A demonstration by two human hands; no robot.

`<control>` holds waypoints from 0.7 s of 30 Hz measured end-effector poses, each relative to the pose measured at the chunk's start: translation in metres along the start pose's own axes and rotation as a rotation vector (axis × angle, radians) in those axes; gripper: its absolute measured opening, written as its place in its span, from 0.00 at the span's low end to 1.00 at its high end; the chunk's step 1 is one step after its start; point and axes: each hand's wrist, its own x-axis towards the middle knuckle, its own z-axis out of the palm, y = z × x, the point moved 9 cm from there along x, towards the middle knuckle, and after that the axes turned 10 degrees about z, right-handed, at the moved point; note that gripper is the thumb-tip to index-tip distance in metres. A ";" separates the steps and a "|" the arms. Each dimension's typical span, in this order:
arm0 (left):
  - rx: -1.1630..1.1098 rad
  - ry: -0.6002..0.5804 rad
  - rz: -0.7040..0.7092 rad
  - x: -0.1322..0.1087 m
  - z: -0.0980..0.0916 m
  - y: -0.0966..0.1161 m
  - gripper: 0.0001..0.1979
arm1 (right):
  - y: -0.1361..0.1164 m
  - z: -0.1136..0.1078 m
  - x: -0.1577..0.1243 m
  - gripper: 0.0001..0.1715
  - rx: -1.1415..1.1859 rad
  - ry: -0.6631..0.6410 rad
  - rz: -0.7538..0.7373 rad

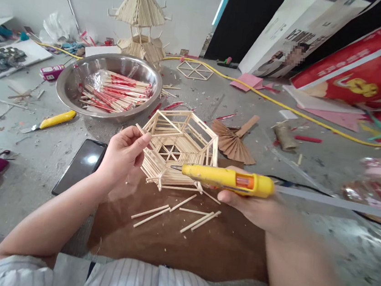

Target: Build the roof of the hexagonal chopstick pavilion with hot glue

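Stick (141, 131) and glue gun (227, 180) held
The light, brittle stick is pinched near its end by left fingers (141, 141); right fingers (234, 198) are wrapped round the gun.

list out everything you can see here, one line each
hexagonal wooden stick frame: one, pale wood, on the brown board between the hands
short wooden stick: one, pale, in the left hand
yellow glue gun: one, in the right hand, nozzle at the frame
loose sticks: several, pale, on the board
brown board: one, in front of the person
steel bowl: one, silver, behind the frame
wrapped chopsticks: many, red and white, in the bowl
black phone: one, left of the board
yellow-handled knife: one, near the bowl
stick pagoda: one, pale, by the wall
brown paper fan: one, right of the frame
yellow cable: one, across the floor
left hand: pinching the stick
right hand: gripping the gun
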 end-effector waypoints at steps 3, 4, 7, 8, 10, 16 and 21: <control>0.008 0.013 0.003 0.000 -0.002 0.000 0.11 | 0.000 0.008 0.000 0.17 0.029 -0.048 0.023; 0.010 0.016 0.002 0.000 -0.002 -0.001 0.11 | -0.001 0.008 0.000 0.17 0.037 -0.053 0.030; 0.011 0.015 -0.001 0.001 -0.002 -0.002 0.11 | -0.002 0.009 0.000 0.18 0.026 -0.052 0.046; 0.012 0.014 -0.001 0.001 -0.002 -0.002 0.11 | -0.001 0.009 0.001 0.18 0.012 -0.051 0.050; 0.014 0.013 0.000 0.001 -0.002 -0.002 0.11 | 0.002 0.009 0.001 0.18 -0.013 -0.045 0.054; 0.005 0.015 -0.003 0.001 -0.001 -0.001 0.11 | 0.002 0.009 0.001 0.16 -0.037 -0.033 0.025; 0.002 0.024 -0.009 0.001 -0.001 -0.001 0.11 | 0.000 0.007 0.000 0.16 -0.056 -0.013 0.004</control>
